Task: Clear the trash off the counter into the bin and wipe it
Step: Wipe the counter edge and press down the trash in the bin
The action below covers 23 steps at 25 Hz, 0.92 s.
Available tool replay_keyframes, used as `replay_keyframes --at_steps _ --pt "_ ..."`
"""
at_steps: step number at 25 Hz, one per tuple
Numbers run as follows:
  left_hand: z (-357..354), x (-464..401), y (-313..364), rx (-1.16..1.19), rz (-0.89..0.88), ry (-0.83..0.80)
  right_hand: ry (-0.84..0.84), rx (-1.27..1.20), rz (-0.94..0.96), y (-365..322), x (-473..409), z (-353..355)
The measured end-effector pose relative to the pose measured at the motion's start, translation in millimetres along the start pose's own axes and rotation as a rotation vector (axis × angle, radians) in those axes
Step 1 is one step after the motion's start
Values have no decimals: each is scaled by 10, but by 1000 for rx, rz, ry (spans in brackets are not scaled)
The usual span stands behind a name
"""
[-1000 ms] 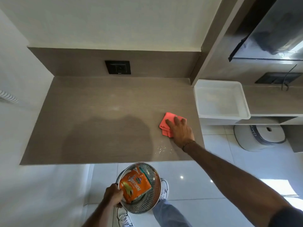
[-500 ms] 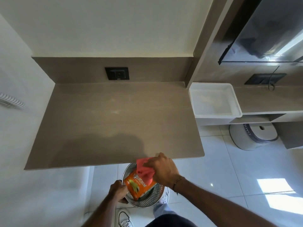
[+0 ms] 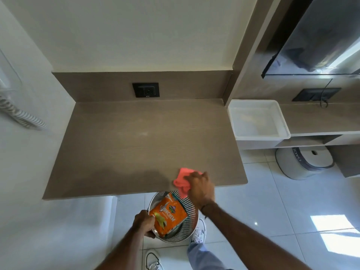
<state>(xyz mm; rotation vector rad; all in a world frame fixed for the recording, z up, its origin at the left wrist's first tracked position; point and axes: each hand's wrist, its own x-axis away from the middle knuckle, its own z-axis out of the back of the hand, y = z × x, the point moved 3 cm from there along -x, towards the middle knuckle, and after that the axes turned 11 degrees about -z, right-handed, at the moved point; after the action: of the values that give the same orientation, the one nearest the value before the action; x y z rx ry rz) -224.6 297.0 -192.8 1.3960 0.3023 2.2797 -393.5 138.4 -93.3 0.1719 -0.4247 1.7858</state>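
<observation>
My right hand grips a pink cloth at the front edge of the brown counter, partly over the edge. Just below the edge, my left hand holds the rim of a round metal mesh bin. An orange snack packet lies inside the bin. The counter surface shows a faint pale smudge near its middle.
A white plastic tray sits on a lower shelf to the right. A black wall socket is on the backsplash. A round white stool stands on the tiled floor at right. My shoes show below the bin.
My right hand dragged the cloth from the counter's right side down over the bin, then lifted it back onto the front edge. The crumbs near the front edge are gone.
</observation>
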Motion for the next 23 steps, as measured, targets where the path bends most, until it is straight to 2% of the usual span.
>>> replay_keyframes --at_steps 2,3,5,7,9,11,13,15,18,20,23 --pt "4 -27 28 1 -12 -7 -153 -159 50 -232 62 2" --pt "3 -50 31 -11 -20 -13 -246 -356 -14 -255 -7 58" --pt "14 -66 56 -24 -16 -7 -347 -760 -260 -172 -232 207" --pt "16 -54 70 -27 -9 -13 -362 -921 -445 45 -458 288" --pt "18 -64 97 -22 -19 -13 -287 -849 -495 281 -627 371" --pt "4 -83 114 -13 -16 -17 -60 -645 -552 574 -636 403" --pt "-11 -96 125 6 -8 -17 165 -638 -606 732 -416 420" --pt "-31 -120 107 54 1 -10 237 -614 -606 787 -79 227" --pt "-82 -158 68 105 3 -22 134 -445 -474 812 346 -393" --pt "-158 -218 -8 105 12 -23 -78 -378 -435 810 412 -884" --pt "-301 -402 -206 78 20 -42 -423 -404 -485 792 274 -1532"
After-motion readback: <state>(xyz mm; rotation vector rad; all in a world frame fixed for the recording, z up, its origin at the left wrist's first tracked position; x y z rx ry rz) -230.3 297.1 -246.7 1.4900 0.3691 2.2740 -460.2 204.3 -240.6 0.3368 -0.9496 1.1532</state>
